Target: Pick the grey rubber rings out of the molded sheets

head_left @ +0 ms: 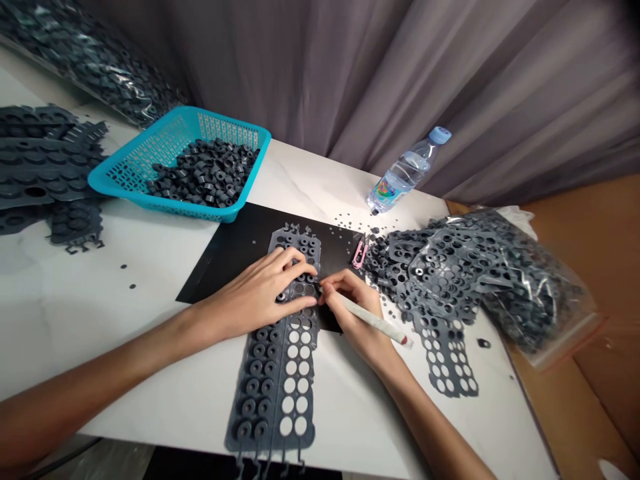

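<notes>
A long dark grey moulded rubber sheet lies lengthwise in front of me, its far end on a black mat. Ring-shaped parts fill its near left rows, while the near right rows are open round holes. My left hand rests across the sheet with fingers stretched out and thumb apart, pressing it down. In my right hand is a slim white pen-like tool with a red end. Its tip is at the sheet's right edge, close to my left fingers, and is mostly hidden by my fingertips.
A turquoise basket of small black rings stands back left, beside stacked rubber sheets and a large bag of parts. Pink snips, a water bottle, punched-out sheets and a clear bag lie right.
</notes>
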A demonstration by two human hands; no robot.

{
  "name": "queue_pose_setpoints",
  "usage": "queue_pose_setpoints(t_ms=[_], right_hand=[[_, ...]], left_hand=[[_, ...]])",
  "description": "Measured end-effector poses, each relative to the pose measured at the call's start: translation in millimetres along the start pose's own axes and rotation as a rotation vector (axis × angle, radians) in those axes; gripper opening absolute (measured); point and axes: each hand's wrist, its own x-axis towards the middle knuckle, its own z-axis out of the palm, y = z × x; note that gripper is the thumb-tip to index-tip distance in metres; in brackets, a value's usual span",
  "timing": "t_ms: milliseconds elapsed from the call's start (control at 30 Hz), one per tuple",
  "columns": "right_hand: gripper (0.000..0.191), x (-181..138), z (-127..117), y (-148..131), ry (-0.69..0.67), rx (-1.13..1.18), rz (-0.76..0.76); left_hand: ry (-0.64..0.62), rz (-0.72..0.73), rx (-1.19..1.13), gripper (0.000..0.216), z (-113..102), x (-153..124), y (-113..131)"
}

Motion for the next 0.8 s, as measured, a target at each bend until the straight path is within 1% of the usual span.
queue_pose_setpoints(t_ms=[100,233,367,400,433,467,533,567,600,633,667,733,800], right_hand=[[0.015,0.8,0.7,-2.6,-0.006,-0.043,-0.026],[0.014,0.1,2.0,-8.9,0.0,-0.126,-0.051],[0.014,-2.3,4.7,-11.9,0.014,-0.241,-0.105],[0.014,-2.7,5.4,-12.0,0.016,-0.261,-0.114],[0.013,-2.8,6.0,-11.9,0.017,-0.275,-0.119],[0.013,-2.8,6.5,-11.9,0.02,-0.284,-0.118],[0.012,-2.4,6.9,-11.8,0.028,-0.293,-0.111],[0.012,-2.2,6.7,-11.7,0.033,-0.292,-0.105],[0.012,-2.0,6.0,-11.4,0.031,-0.284,-0.094],[0.012,-1.9,4.9,-10.7,0.024,-0.264,-0.08],[0.012,-1.9,3.5,-9.6,0.011,-0.227,-0.065],[0.014,-2.1,-0.1,-6.2,-0.013,-0.108,-0.04],[0.017,-2.1,-3.6,-2.2,-0.003,0.021,-0.03]], left_hand=[[0.018,0.052,0.059,0.028,0.5,5.0,-1.3],[0.021,0.116,0.079,0.028,0.4,9.6,-4.4],[-0.014,0.193,0.168,0.029,4.2,10.2,-4.0],[0.002,0.203,0.152,0.029,5.1,10.7,-3.0],[0.049,0.191,0.102,0.028,5.4,11.7,-1.9],[0.131,0.15,0.016,0.026,4.6,13.2,-0.8],[0.327,0.0,-0.235,0.02,-0.5,17.2,0.5],[0.406,-0.088,-0.379,0.019,-4.5,19.2,0.4],[0.454,-0.164,-0.523,0.02,-8.9,20.9,0.0],[0.459,-0.222,-0.664,0.022,-13.2,21.9,-0.6],[0.426,-0.264,-0.795,0.024,-16.7,22.0,-1.2],[0.306,-0.343,-1.007,0.023,-20.6,19.6,-1.4],[0.175,-0.421,-1.149,0.023,-20.3,14.7,0.7]])
